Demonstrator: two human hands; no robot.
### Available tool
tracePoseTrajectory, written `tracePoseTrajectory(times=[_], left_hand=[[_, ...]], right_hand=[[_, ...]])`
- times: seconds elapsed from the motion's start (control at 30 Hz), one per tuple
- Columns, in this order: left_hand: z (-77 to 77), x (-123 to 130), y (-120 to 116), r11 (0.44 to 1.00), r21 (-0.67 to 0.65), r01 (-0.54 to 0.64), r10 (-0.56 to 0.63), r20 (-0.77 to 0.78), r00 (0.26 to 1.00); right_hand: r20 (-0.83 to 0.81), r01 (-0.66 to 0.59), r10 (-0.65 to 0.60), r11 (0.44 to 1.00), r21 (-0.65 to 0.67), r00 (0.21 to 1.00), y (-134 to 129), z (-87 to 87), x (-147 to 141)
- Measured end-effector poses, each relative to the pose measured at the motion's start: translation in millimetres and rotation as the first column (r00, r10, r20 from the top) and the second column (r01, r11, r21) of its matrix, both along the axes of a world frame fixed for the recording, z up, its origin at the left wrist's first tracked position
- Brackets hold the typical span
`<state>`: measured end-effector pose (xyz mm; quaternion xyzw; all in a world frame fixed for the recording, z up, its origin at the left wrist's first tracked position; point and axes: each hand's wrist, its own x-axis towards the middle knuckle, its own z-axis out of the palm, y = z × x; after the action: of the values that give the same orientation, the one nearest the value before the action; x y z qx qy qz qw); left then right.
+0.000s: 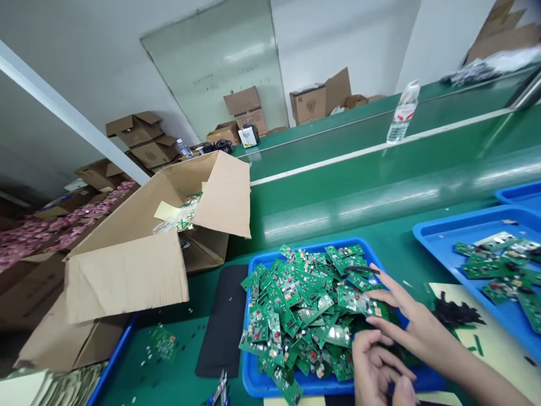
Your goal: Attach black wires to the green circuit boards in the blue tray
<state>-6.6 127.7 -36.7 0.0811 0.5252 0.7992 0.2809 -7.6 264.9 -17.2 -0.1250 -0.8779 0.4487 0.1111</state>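
My right hand [408, 313] reaches in from the right over a blue tray [249, 375] heaped with small green circuit boards [291, 299]. Its thumb and middle finger close on the right end of one circuit board [355, 301]. A thin black strip [361, 270] touches the tip of its raised index finger. Just below, at the tray's front right, my left hand [378, 369] has its fingers curled in; whatever they hold, if anything, is hidden. Pliers with blue handles [220, 392] lie at the bottom edge, left of the tray.
An open cardboard box [127, 282] stands at left. Beside the tray is a black mat [222, 321]. At right are black strips [459, 313] on yellowish paper and another blue tray [439, 239] with boards. A water bottle [403, 115] stands farther back.
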Motion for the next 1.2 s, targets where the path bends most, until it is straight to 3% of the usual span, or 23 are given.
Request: tracePoseTrajectory(times=[0.17, 0.5, 0.57, 0.7, 0.8, 0.93, 1.0, 1.07, 1.13, 1.2], left_hand=[[9.4, -5.3, 3.1, 0.993, 0.110, -0.033, 0.020, 0.112, 0.993], [16.9, -15.4, -0.5, 0.989, 0.147, -0.027, 0.019, 0.055, 0.998], [22.4, -21.3, -0.7, 0.988, 0.156, -0.001, -0.014, 0.096, 0.995], [40.9, -40.3, -1.5, 0.968, 0.187, 0.167, -0.206, 0.215, 0.955], [54.0, -54.2, -4.9, 0.981, 0.085, 0.172, -0.183, 0.153, 0.971], [59.3, -63.3, -10.7, 0.977, -0.189, 0.098, -0.134, -0.187, 0.973], [57.3, -65.1, -12.6, 0.971, -0.236, 0.022, -0.116, -0.393, 0.912], [54.6, -66.7, -13.9, 0.968, -0.245, -0.059, -0.111, -0.624, 0.773], [52.7, -68.5, -14.8, 0.962, -0.246, -0.117, -0.134, -0.803, 0.581], [51.8, -70.0, -15.6, 0.958, -0.245, -0.147, -0.157, -0.881, 0.446]], right_hand=[[-0.111, -0.026, 0.021, 0.999, -0.043, 0.994, -2.6, -5.3, -1.9], [-0.190, -0.090, 0.068, 0.989, -0.113, 0.979, 1.5, 11.9, 1.9], [-0.237, -0.119, 0.095, 0.989, -0.088, 0.967, 1.9, 15.2, 1.7], [-0.276, -0.158, 0.137, 0.986, -0.055, 0.951, 1.2, 20.8, 3.5], [-0.283, -0.179, 0.162, 0.983, -0.033, 0.945, -1.7, 22.3, 5.6], [-0.346, -0.151, 0.136, 0.988, -0.016, 0.928, -9.4, 20.4, 3.2], [-0.402, -0.118, 0.066, 0.987, -0.107, 0.913, -13.1, 19.5, 0.5], [-0.447, -0.097, -0.039, 0.956, -0.277, 0.893, -14.8, 19.4, -1.9], [-0.446, -0.110, -0.123, 0.880, -0.462, 0.887, -14.0, 19.9, -3.8], [-0.394, -0.119, -0.171, 0.782, -0.612, 0.903, -11.6, 21.1, -5.2]])
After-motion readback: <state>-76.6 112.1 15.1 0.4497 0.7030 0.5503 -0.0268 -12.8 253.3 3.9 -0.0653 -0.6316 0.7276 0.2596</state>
